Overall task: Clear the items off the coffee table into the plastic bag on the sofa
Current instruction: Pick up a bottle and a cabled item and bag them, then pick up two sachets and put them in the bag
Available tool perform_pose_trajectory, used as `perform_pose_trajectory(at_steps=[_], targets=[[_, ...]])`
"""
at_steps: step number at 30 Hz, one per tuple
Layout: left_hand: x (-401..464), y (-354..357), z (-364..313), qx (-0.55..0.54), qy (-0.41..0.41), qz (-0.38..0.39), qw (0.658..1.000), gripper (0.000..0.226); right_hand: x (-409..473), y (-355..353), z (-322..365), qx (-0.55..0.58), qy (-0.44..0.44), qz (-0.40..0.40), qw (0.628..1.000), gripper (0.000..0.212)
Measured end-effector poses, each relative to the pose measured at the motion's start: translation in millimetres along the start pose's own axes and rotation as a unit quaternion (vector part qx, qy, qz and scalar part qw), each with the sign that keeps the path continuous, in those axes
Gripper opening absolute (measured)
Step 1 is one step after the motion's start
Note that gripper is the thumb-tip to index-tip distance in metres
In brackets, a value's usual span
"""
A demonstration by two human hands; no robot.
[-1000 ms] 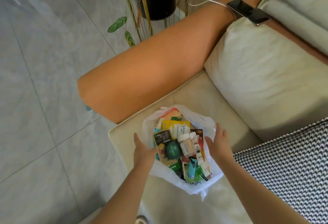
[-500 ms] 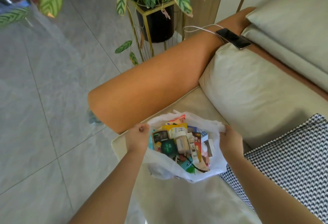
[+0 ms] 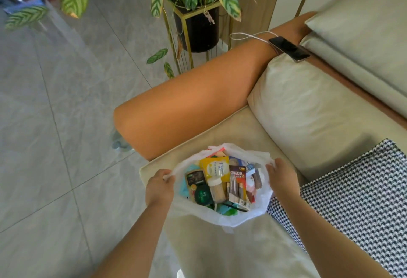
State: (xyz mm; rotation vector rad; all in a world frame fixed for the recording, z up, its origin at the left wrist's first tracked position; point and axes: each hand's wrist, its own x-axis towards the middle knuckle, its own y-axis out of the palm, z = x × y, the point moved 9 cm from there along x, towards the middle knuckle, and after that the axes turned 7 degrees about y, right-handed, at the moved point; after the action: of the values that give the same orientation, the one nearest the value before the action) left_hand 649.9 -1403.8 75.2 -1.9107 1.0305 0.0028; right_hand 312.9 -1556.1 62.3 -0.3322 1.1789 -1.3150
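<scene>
We held the plastic bag (image 3: 222,219) by its rim, one grip on each side. Our left hand (image 3: 159,186) was clamped on the left edge, our right hand (image 3: 280,178) on the right edge, both equally near. The bag's mouth lay between them, stretched wide from left to right and facing up. Inside we saw a yellow packet (image 3: 214,168), a small bottle (image 3: 217,188), a green lid (image 3: 202,194) and a battery pack (image 3: 236,186). The bag sat on the sofa (image 3: 220,251) seat, just beside a checked cushion (image 3: 352,200). We judged a lift would need both grips rising together.
</scene>
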Motion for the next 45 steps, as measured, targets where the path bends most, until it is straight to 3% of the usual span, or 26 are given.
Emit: perform_pose_trajectory(at_steps=[5, 9, 14, 19, 23, 27, 34, 39, 45], targets=[[-4.9, 10.6, -5.4, -0.002, 0.013, 0.040, 0.999, 0.055, -2.8, 13.8, 3.4, -0.035, 0.001, 0.022, 0.999, 0.025], [-10.6, 10.4, -8.4, 0.007, 0.035, 0.037, 0.999, 0.062, -11.4, 13.6, 5.8, -0.033, 0.008, 0.013, 0.999, 0.047], [-29.8, -1.7, -2.7, 0.020, 0.033, 0.012, 0.999, 0.071, -36.1, 1.3, 15.5, -0.093, -0.032, -0.031, 0.995, 0.058], [-58.9, -15.6, 21.1, -0.069, 0.020, 0.009, 0.997, 0.076, -83.4, -3.6, 34.1, -0.168, -0.106, -0.091, 0.976, 0.048], [-87.2, -16.9, 70.5, -0.032, -0.021, 0.093, 0.995, 0.069, -131.4, 33.7, 49.0, -0.173, -0.151, -0.029, 0.973, 0.029], [-128.0, -29.1, 128.9, -0.015, -0.042, 0.135, 0.990, 0.054, -193.4, 86.2, 56.0, -0.171, -0.191, 0.049, 0.965, 0.028], [-205.1, -71.2, 245.4, -0.084, -0.082, 0.099, 0.988, 0.042, -329.2, 202.5, 53.2, -0.254, -0.286, 0.182, 0.906, 0.020], [-267.8, -103.6, 331.1, -0.080, -0.124, 0.070, 0.987, 0.036, -430.9, 269.2, 48.4, -0.258, -0.329, 0.230, 0.879, 0.027], [-338.8, -113.4, 423.2, -0.128, -0.207, 0.028, 0.970, 0.026, -521.1, 329.6, 30.2, -0.336, -0.396, 0.269, 0.811, 0.029]])
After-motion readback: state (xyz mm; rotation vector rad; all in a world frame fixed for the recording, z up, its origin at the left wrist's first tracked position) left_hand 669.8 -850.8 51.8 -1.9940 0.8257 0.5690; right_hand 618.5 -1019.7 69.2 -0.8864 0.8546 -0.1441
